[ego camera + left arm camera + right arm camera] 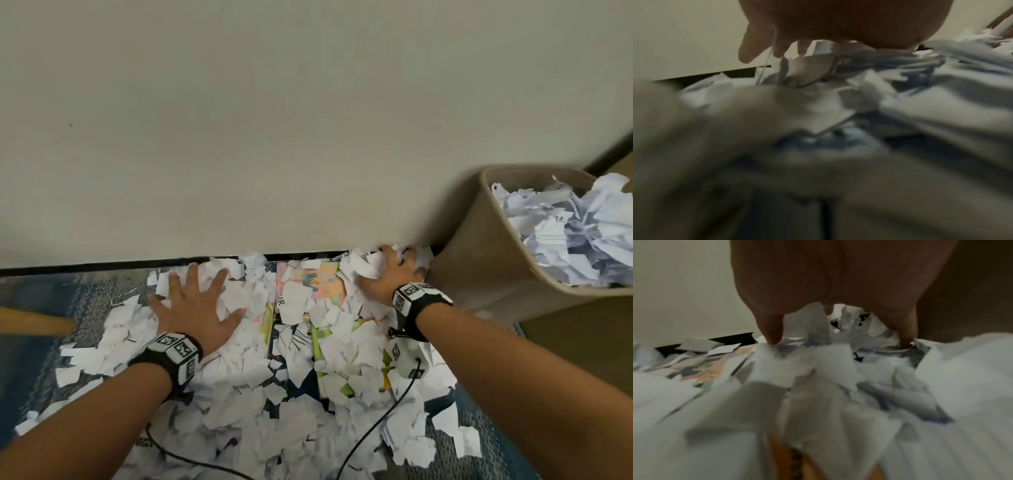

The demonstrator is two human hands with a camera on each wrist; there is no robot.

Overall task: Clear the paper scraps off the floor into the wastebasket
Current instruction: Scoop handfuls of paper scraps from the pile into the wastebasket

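Torn white paper scraps (239, 377) cover the blue-grey carpet in front of the wall. My left hand (197, 305) lies flat on the scraps with its fingers spread; in the left wrist view its fingers (748, 52) hang just over the paper scraps (818, 105). My right hand (387, 270) is arched over the scraps beside the tan wastebasket (479, 260). Its thumb and fingertips (772, 335) push down into the paper scraps (828, 369); several fingertips are buried. The basket stands at the right against the wall, heaped with crumpled paper (582, 233).
Colourful printed sheets (322, 284) lie under the scraps between my hands. Black cables (376, 421) trail over the pile from both wrists. A wooden leg (34, 320) enters from the left. A black baseboard (102, 265) runs along the wall's foot.
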